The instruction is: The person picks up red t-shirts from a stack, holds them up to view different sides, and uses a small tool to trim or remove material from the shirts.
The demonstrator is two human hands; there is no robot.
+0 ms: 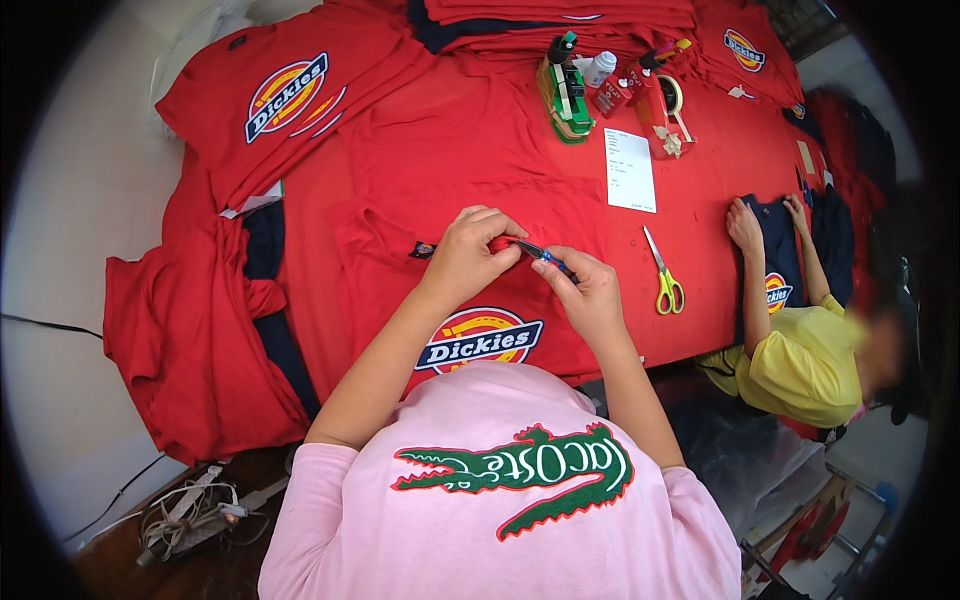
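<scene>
A: While L hand (465,255) pinches a fold of the red T-shirt (430,170) at centre, fingers clenched on the fabric, R hand (590,290) grips a small blue-handled thread snip (540,253), tip at the fold.

B: Shirt pos?

A: Flat on the red-covered table (720,190), front up, round chest logo just below both hands, at 6 o'clock from them. Hands nearly touching.

B: Surroundings?

A: Yellow-handled scissors (664,275) at 3 o'clock from R hand, near, not touching. White paper sheet (630,170) at 1 o'clock. Green tag gun (563,95) + white bottle (600,68) at 12. More red shirts stacked at 10 o'clock and along the top edge. Co-worker in yellow shirt (800,365) at 3–4 o'clock, both hands flat on a dark navy garment (780,240).
</scene>
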